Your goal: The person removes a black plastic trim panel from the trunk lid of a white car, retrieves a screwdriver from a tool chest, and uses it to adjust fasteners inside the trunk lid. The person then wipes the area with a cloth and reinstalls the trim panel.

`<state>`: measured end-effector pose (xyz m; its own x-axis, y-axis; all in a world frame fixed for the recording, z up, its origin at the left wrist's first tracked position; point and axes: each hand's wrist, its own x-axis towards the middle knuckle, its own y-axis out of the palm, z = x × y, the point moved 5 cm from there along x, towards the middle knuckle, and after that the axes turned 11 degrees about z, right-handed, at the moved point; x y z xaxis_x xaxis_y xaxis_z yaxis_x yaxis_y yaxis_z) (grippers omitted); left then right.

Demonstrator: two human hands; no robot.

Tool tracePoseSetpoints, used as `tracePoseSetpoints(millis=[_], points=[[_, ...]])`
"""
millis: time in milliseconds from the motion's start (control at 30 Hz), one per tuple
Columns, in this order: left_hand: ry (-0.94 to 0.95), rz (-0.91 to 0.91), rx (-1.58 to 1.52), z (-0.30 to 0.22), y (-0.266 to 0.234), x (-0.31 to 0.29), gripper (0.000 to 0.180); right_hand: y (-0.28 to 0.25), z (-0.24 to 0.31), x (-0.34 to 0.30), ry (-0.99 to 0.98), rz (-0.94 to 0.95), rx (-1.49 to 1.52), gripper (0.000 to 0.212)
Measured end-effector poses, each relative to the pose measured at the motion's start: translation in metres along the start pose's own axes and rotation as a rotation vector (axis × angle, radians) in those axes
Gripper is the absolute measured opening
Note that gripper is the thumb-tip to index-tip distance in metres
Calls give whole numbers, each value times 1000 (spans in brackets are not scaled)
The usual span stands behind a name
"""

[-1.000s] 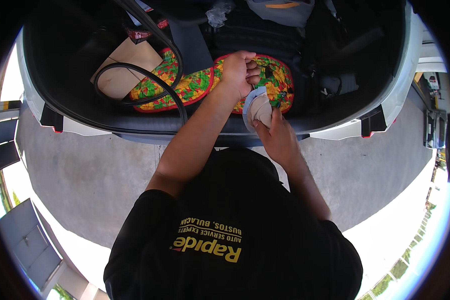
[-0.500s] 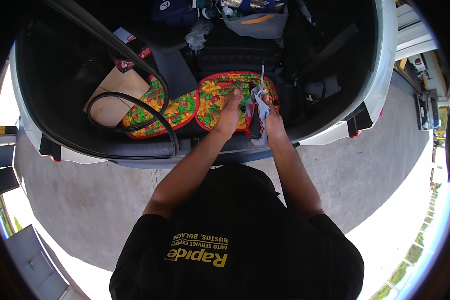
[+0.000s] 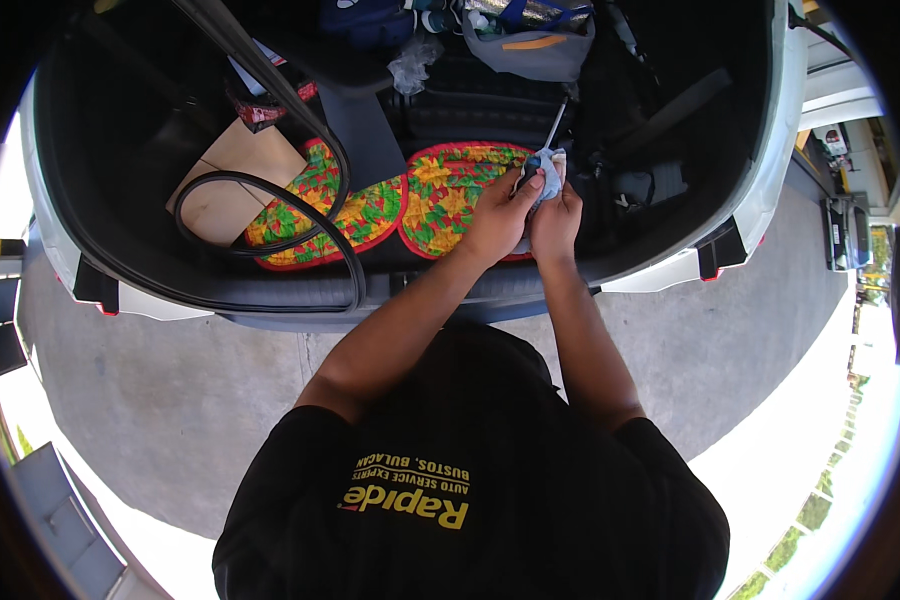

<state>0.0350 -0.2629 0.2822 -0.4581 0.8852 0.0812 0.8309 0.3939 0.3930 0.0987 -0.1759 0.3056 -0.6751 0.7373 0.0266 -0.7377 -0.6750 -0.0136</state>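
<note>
Above the car's open boot, both my hands are close together around a screwdriver. Its thin metal shaft points up and to the right, away from me. A light blue-grey rag is bunched around the base of the shaft. My left hand is closed at the screwdriver's handle, which the fingers mostly hide. Against it from the right, my right hand is closed on the rag. Beneath the hands lies a quilted floral cloth piece with red trim.
A loose black rubber seal loops across the boot's left side, over brown cardboard and a second floral piece. A grey bag and crumpled clear plastic lie farther in. The bumper edge runs below my forearms.
The screwdriver's shaft has tipped to the right. My left hand has moved right, from apart with the thumb up to closed against the rag and tool. The handle is now mostly covered.
</note>
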Motion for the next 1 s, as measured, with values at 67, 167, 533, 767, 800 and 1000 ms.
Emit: tracePoseSetpoints(millis=[67, 167, 533, 767, 800, 1000], points=[[201, -181, 294, -15, -8, -5, 35, 4, -4, 1, 152, 21, 349, 38], [364, -301, 431, -33, -13, -20, 30, 14, 5, -1, 214, 207, 694, 42], [258, -473, 865, -79, -20, -45, 33, 22, 10, -17, 255, 242, 692, 48], [180, -428, 830, -79, -38, -55, 32, 17, 12, -19, 244, 141, 739, 46], [197, -433, 868, -77, -35, -59, 33, 15, 13, -18, 230, 160, 749, 45], [180, -149, 876, -58, 7, -70, 34, 15, 1, -15, 239, 221, 471, 39]])
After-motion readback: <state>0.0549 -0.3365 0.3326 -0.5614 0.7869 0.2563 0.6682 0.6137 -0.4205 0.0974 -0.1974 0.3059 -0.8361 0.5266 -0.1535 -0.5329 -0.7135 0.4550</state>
